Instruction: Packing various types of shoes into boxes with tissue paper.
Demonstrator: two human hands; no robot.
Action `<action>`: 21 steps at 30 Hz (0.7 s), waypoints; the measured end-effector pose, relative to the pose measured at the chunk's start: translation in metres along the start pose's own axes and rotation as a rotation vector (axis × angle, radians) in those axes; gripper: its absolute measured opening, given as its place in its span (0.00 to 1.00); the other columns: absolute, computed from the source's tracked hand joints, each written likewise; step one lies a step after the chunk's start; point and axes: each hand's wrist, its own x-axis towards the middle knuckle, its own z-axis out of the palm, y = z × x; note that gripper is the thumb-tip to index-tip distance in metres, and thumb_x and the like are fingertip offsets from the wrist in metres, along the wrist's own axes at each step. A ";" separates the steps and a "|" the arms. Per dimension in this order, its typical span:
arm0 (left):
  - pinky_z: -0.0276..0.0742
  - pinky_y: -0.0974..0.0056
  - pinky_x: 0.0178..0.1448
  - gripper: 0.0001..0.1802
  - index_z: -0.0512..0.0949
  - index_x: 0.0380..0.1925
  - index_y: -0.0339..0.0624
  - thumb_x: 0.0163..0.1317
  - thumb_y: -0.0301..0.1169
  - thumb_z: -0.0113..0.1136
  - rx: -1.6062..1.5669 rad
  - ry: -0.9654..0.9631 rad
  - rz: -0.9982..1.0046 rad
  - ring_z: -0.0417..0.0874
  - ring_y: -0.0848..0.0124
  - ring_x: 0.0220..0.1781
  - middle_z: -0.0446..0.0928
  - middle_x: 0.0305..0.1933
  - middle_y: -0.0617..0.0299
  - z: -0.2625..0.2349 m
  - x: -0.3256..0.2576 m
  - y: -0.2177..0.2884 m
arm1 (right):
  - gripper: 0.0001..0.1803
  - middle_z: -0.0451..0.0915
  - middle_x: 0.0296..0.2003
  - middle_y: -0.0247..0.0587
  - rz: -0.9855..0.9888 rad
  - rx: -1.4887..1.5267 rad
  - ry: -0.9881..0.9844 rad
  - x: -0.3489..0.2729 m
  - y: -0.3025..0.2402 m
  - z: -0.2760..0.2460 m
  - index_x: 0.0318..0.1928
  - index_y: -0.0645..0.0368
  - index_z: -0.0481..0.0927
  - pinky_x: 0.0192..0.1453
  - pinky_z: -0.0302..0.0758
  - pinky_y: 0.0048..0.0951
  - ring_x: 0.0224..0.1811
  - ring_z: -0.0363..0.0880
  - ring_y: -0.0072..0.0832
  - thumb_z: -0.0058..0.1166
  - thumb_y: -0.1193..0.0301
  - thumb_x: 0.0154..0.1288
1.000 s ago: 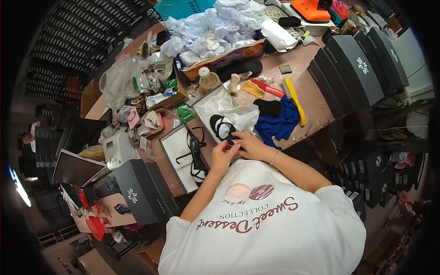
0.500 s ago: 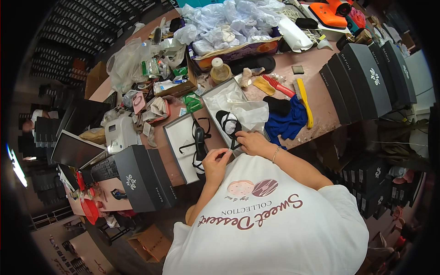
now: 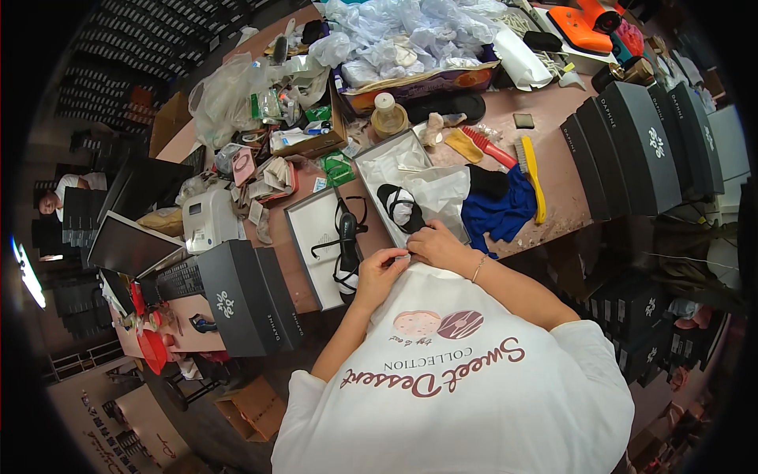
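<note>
My left hand (image 3: 379, 278) and my right hand (image 3: 436, 246) meet at the near end of an open shoebox (image 3: 377, 212). The left fingers are pinched at a small pale bit whose kind I cannot make out. Close against them, the right fingers are curled, and what they hold is hidden. Just beyond my right hand, a black sandal (image 3: 392, 202) with white paper under its straps lies in the box. White tissue paper (image 3: 434, 197) spills over the box's right side. To the left, another black strappy sandal (image 3: 347, 229) lies in a shallow box lid (image 3: 309, 237).
Right of the box lie a blue cloth (image 3: 497, 213), a yellow brush (image 3: 533, 178) and a red brush (image 3: 488, 147). Dark shoeboxes stand upright at right (image 3: 632, 150) and left (image 3: 241, 296). A bin of crumpled paper (image 3: 410, 47) and a jar (image 3: 388, 118) stand farther back.
My left hand has moved slightly up and right, closer to my right hand. The right fingers have drawn back a little from the sandal. The whole view has shifted slightly.
</note>
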 end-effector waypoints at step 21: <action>0.79 0.71 0.43 0.10 0.75 0.45 0.33 0.64 0.23 0.53 -0.514 -0.250 -0.292 0.82 0.72 0.39 0.80 0.39 0.57 0.040 0.006 0.052 | 0.17 0.75 0.29 0.40 0.308 0.327 0.278 -0.064 -0.052 -0.096 0.49 0.53 0.78 0.35 0.75 0.37 0.33 0.78 0.40 0.54 0.74 0.57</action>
